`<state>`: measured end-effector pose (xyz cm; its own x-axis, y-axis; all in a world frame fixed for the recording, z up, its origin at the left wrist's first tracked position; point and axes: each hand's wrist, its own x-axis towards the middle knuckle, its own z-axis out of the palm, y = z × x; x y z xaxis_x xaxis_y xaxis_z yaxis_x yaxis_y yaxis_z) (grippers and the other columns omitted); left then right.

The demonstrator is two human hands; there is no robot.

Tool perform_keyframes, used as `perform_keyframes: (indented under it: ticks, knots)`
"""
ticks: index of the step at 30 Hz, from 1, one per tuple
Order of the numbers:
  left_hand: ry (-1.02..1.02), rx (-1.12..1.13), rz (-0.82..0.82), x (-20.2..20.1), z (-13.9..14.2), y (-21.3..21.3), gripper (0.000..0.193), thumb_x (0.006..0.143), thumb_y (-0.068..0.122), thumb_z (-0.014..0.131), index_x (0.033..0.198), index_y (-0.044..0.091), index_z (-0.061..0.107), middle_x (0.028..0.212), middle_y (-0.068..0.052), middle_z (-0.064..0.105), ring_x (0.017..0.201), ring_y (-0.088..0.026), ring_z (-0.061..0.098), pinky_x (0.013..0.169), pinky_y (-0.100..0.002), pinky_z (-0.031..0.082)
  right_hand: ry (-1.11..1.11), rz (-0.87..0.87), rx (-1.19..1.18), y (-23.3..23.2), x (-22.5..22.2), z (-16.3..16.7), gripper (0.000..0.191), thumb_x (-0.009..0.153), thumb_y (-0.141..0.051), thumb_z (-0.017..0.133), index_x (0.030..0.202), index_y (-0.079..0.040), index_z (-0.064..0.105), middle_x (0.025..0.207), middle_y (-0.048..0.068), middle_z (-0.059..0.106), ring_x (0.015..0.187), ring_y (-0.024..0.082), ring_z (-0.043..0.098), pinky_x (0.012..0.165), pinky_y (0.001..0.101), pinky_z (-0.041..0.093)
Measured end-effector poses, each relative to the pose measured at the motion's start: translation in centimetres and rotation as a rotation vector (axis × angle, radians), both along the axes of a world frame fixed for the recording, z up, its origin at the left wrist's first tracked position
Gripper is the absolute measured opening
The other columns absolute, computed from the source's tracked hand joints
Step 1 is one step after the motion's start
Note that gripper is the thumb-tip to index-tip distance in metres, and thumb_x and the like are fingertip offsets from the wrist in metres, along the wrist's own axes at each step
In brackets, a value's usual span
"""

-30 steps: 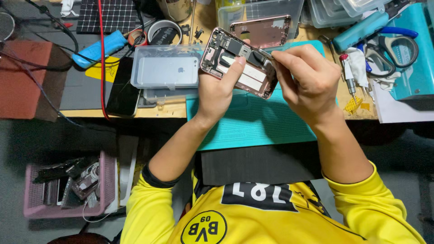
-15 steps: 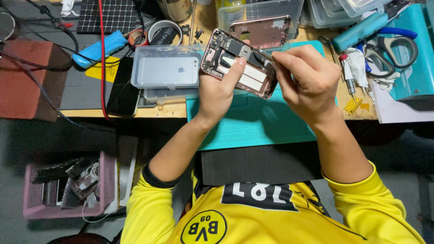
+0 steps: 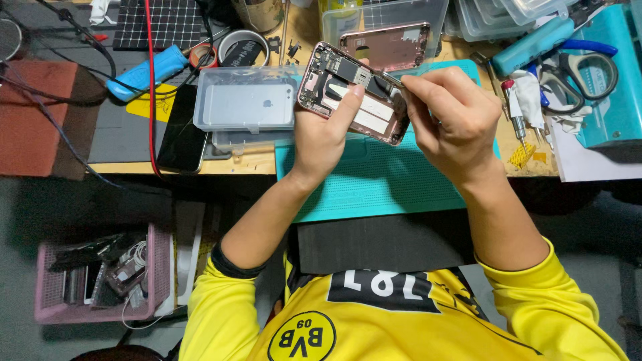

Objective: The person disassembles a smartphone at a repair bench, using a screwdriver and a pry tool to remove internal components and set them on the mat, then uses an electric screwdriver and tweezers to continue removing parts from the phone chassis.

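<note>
Only one view is given, taken from a camera worn on the head and aimed steeply down over the chest. The yellow shirt [image 3: 401, 321] is seen close at the bottom edge, the workbench [image 3: 200, 164] lies farther off at the top, and the floor is seen at left.

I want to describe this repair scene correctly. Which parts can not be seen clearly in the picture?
- Head view: the tip of the thin tool is too small to tell its kind.
- The right hand covers the right end of the opened phone.
- The left hand hides the phone's lower edge.
- The pink basket contents are a dark tangle.
- The scissors partly overlap other tools.
</note>
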<state>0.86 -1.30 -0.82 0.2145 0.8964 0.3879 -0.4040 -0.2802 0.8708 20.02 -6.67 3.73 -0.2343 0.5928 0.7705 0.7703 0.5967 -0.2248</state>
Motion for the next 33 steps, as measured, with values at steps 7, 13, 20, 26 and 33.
perform_keyframes:
  ticks: [7,13,20,26,33]
  knots:
    - [0.088,0.022,0.111,0.1,0.6,-0.9,0.025,0.104,0.004,0.066,0.128,-0.002,0.068,0.109,-0.005,0.075,0.097,-0.009,0.068,0.089,-0.026,0.057,-0.123,-0.07,0.082,-0.3,-0.3,-0.2,0.024,0.099,0.009,0.078,0.12,0.0,0.071,0.102,0.012,0.069,0.084,0.027,0.069,0.071,0.0336,0.055]
    - [0.105,-0.01,0.141,0.1,0.4,-0.5,0.016,0.104,0.005,0.069,0.117,-0.003,0.071,0.101,-0.005,0.076,0.09,-0.009,0.07,0.081,-0.027,0.058,-0.174,-0.084,0.134,-0.1,-0.6,-0.5,0.025,0.098,0.008,0.078,0.121,0.002,0.07,0.106,0.012,0.067,0.086,0.028,0.069,0.072,0.0354,0.056]
    - [0.028,0.029,0.151,0.4,-0.1,0.0,0.01,0.103,0.004,0.07,0.112,-0.002,0.07,0.099,-0.005,0.074,0.087,-0.009,0.069,0.078,-0.027,0.058,-0.178,-0.091,0.122,0.0,-0.9,-0.5,0.025,0.097,0.008,0.078,0.12,0.003,0.071,0.104,0.012,0.067,0.087,0.028,0.069,0.073,0.0361,0.055]
    - [0.029,0.026,0.116,0.0,0.4,-0.1,0.016,0.103,0.004,0.068,0.118,-0.002,0.07,0.103,-0.004,0.075,0.091,-0.01,0.071,0.082,-0.027,0.059,0.038,-0.016,0.003,-0.2,-1.0,-0.3,0.02,0.102,0.009,0.078,0.118,0.001,0.072,0.102,0.013,0.07,0.082,0.024,0.069,0.07,0.0308,0.055]
    - [0.041,0.067,0.085,-0.4,1.1,-0.1,0.021,0.104,0.004,0.066,0.124,-0.003,0.068,0.109,-0.004,0.074,0.099,-0.01,0.07,0.089,-0.027,0.059,0.154,0.0,-0.038,0.0,-1.2,-0.5,0.017,0.1,0.009,0.079,0.114,0.002,0.073,0.101,0.013,0.071,0.083,0.023,0.069,0.066,0.0288,0.052]
